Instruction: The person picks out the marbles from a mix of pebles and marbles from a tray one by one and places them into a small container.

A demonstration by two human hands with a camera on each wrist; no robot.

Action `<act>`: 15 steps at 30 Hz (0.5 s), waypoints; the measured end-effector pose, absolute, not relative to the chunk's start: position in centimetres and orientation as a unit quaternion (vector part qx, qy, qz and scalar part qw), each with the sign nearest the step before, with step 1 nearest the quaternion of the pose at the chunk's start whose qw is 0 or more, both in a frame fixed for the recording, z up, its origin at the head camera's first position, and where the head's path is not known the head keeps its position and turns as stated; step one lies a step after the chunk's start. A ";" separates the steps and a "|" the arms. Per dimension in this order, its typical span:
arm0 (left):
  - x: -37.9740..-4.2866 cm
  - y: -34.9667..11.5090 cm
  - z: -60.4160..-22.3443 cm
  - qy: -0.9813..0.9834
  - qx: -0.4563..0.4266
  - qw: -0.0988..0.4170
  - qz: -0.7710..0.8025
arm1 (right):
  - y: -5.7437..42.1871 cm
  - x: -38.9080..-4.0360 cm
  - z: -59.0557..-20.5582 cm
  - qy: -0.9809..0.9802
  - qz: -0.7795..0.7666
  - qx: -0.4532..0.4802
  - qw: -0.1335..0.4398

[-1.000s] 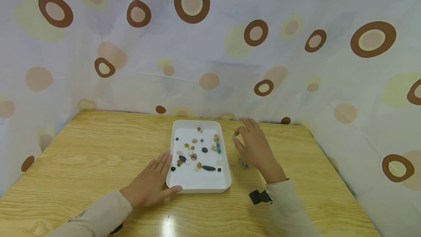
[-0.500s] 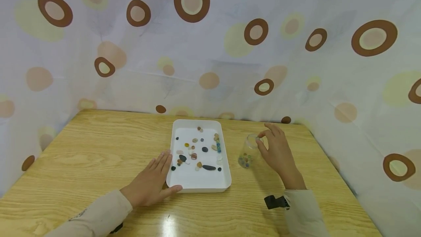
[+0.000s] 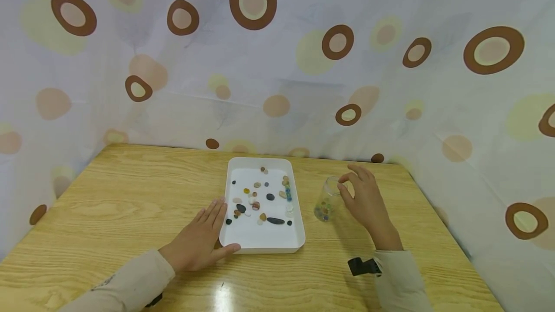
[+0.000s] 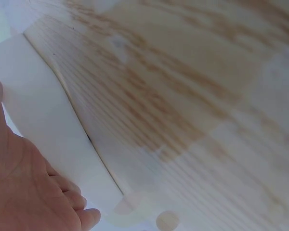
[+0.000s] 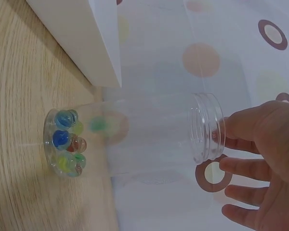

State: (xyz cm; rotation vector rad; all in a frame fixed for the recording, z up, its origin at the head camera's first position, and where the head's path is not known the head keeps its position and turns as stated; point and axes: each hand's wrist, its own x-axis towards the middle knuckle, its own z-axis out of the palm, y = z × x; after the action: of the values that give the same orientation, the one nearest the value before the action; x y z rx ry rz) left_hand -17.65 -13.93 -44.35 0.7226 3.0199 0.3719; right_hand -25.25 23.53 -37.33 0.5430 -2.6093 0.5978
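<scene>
My left hand lies along the left side of a white tray, fingers straight, thumb at the tray's near edge. To the tray's right stands a clear jar without a lid, several coloured glass marbles at its bottom. A blurred green marble is partway down inside the jar. My right hand is at the jar's mouth, with thumb and index fingertips right at the rim. Its other fingers are spread beside the jar, and no marble shows between the fingertips.
Inside the tray lie scattered stones, a long dark stone and a few blue marbles along the right wall. The wooden table reaches back to a patterned cloth behind and at the sides.
My right hand has moved right from beside the tray to the jar's mouth, and the small thing it pinched has left its fingertips. My left hand has stayed on the tray.
</scene>
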 end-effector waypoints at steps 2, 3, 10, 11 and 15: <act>-17.6 -13.9 -44.3 0.966 0.231 0.010 0.119 | 23.5 -25.3 -37.3 -0.936 0.214 0.195 0.201; -17.6 -13.9 -44.3 0.966 0.230 0.011 0.121 | 23.6 -25.3 -37.4 -0.936 0.213 0.195 0.200; -17.6 -13.9 -44.3 0.966 0.230 0.013 0.119 | 23.6 -25.4 -37.4 -0.938 0.212 0.195 0.193; -17.6 -13.9 -44.3 0.966 0.230 0.012 0.118 | 23.6 -25.4 -37.4 -0.938 0.212 0.195 0.192; -17.6 -13.9 -44.2 0.966 0.230 0.012 0.118 | 23.7 -25.4 -37.4 -0.939 0.207 0.197 0.191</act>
State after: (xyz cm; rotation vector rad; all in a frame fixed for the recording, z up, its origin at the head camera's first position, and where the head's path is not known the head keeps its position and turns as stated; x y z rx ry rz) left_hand -17.64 -13.91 -44.18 0.7178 3.0108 0.3670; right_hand -25.37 23.73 -37.38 0.5546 -2.6385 0.5812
